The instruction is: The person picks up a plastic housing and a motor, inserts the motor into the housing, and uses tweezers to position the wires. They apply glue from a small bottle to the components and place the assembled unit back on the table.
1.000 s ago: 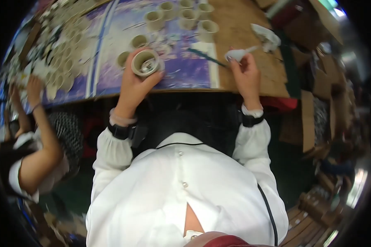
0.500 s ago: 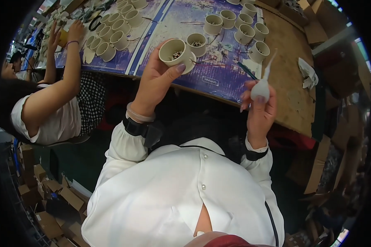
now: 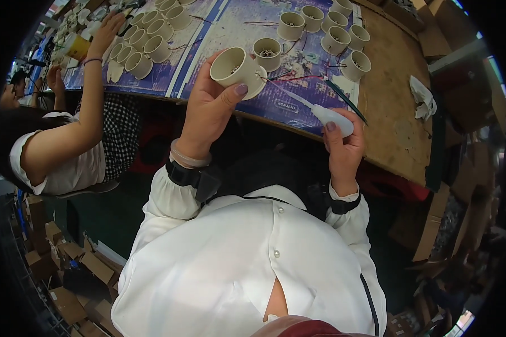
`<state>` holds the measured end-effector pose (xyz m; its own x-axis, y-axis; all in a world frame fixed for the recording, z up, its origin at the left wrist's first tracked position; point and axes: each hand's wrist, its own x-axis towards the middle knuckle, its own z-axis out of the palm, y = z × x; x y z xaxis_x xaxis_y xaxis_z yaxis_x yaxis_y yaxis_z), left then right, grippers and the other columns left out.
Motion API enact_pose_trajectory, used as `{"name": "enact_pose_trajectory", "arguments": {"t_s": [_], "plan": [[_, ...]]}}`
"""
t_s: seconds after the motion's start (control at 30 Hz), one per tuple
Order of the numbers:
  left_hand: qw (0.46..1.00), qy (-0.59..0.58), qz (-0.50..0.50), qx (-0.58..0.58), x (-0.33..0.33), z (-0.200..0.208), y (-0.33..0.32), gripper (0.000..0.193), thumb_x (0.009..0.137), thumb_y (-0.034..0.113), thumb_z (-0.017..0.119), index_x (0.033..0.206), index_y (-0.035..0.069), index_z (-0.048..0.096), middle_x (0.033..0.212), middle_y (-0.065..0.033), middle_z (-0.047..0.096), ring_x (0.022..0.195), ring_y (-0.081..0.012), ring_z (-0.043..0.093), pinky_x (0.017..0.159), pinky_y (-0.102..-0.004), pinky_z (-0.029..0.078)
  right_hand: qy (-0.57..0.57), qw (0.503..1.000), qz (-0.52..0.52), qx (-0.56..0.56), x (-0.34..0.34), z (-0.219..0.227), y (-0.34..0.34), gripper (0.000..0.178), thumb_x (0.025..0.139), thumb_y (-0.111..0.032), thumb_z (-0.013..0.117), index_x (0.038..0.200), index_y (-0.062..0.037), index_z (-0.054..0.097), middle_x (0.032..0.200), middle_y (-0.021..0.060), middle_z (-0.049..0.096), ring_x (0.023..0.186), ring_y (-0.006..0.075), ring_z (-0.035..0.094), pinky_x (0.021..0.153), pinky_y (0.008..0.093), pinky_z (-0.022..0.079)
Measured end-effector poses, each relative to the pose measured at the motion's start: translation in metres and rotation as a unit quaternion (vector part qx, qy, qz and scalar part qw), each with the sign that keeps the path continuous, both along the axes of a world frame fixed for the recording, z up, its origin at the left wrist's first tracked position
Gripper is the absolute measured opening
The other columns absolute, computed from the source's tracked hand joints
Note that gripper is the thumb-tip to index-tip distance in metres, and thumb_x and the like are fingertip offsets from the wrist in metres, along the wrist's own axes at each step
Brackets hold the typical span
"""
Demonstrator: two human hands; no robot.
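Note:
My left hand (image 3: 203, 112) grips a cream cup-shaped housing (image 3: 226, 66), tilted so that its open mouth shows small metal parts inside. A wider flange rings its base, on the right side. My right hand (image 3: 346, 151) is closed round a small white squeeze bottle (image 3: 333, 119) with a long thin nozzle. That nozzle points up and left, its tip close to the flange of the held housing; whether they touch I cannot tell. Just behind stands another cream housing (image 3: 267, 55) on the table. Thin red and dark wires run rightward near the nozzle.
More cream housings with wires stand at the right (image 3: 338, 40) and at the left (image 3: 139, 65) of the purple-covered table (image 3: 219, 33). A dark green slim tool (image 3: 346, 101) and crumpled white paper (image 3: 423, 98) lie at right. A co-worker's arm (image 3: 90, 95) reaches over the table's left end.
The squeeze bottle has swung from upright to leaning left, its nozzle now by the housing. My left hand has tipped the housing slightly. The co-worker's hands have moved.

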<state>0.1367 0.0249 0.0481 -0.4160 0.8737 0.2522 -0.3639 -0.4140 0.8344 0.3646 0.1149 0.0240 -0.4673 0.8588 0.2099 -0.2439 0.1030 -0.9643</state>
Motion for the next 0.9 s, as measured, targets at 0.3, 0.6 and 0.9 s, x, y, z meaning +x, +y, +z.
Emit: {"name": "enact_pose_trajectory", "arguments": {"t_s": [0.3,0.6,0.9], "plan": [[1.000,0.003,-0.004,0.000,0.0020,-0.0022,-0.0018,0.059,0.089,0.008,0.068,0.138,0.002,0.036,0.130,-0.0121,0.053,0.119,-0.0220,0.053,0.100,-0.0351,0.046,-0.025,0.998,-0.038,0.040,-0.0027,-0.0018,-0.0030,0.029,0.094,-0.024,0.065,0.113,-0.0052,0.057,0.088,0.0039,0.063,0.066,0.0049,0.052,0.056,0.0170,0.039],[1.000,0.005,-0.004,-0.002,0.0006,-0.0009,-0.0011,0.059,0.088,0.006,0.067,0.137,0.002,0.036,0.129,-0.0116,0.053,0.117,-0.0209,0.054,0.095,-0.0343,0.050,-0.028,0.998,-0.030,0.057,-0.0036,-0.0003,-0.0010,0.027,0.092,-0.020,0.067,0.112,-0.0039,0.059,0.099,0.0038,0.062,0.081,0.0077,0.057,0.070,0.0192,0.047],[0.998,0.047,0.026,-0.016,0.0004,-0.0046,-0.0010,0.061,0.084,0.001,0.071,0.135,0.002,0.038,0.127,-0.0091,0.054,0.118,-0.0185,0.053,0.101,-0.0331,0.044,-0.073,0.987,-0.044,0.140,-0.0001,0.0018,-0.0015,0.027,0.090,-0.014,0.070,0.111,-0.0020,0.059,0.101,0.0040,0.062,0.089,0.0103,0.057,0.078,0.0223,0.047]]}}
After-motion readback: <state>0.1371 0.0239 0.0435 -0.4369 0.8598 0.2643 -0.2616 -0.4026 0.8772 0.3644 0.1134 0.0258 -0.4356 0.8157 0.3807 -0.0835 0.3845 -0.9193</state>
